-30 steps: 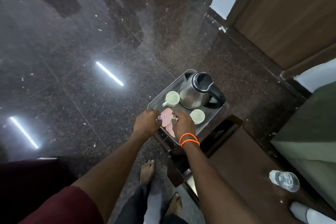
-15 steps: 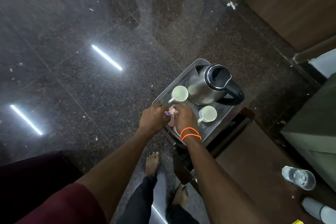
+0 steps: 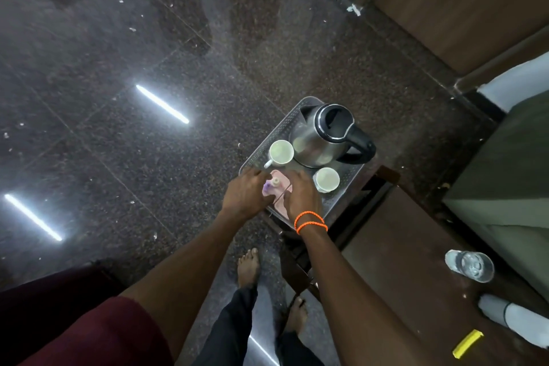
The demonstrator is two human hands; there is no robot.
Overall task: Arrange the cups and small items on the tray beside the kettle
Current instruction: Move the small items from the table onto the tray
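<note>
A perforated metal tray (image 3: 269,140) sits on a dark wooden stand. On it are a steel kettle (image 3: 312,142) with a black lid and handle, a white cup (image 3: 280,152) to the kettle's left, and a second white cup (image 3: 326,179) in front of it. Pink packets (image 3: 283,186) lie at the tray's near end. Two small bottles stand on them, one purple-capped (image 3: 267,186) and one cream-capped (image 3: 276,181). My left hand (image 3: 246,196) has its fingertips closed on the purple-capped bottle. My right hand (image 3: 301,194), with orange bands at the wrist, rests over the pink packets, fingers partly hidden.
A brown table (image 3: 416,261) at the right carries a glass of water (image 3: 471,265), a white object (image 3: 502,313) and a yellow item (image 3: 468,343). My bare feet (image 3: 249,266) stand on the dark polished floor. A wooden door (image 3: 460,0) is at the upper right.
Both hands stay at the tray's near end. They have drawn slightly apart, so the two small bottles on the pink packets show between them. The view has shifted.
</note>
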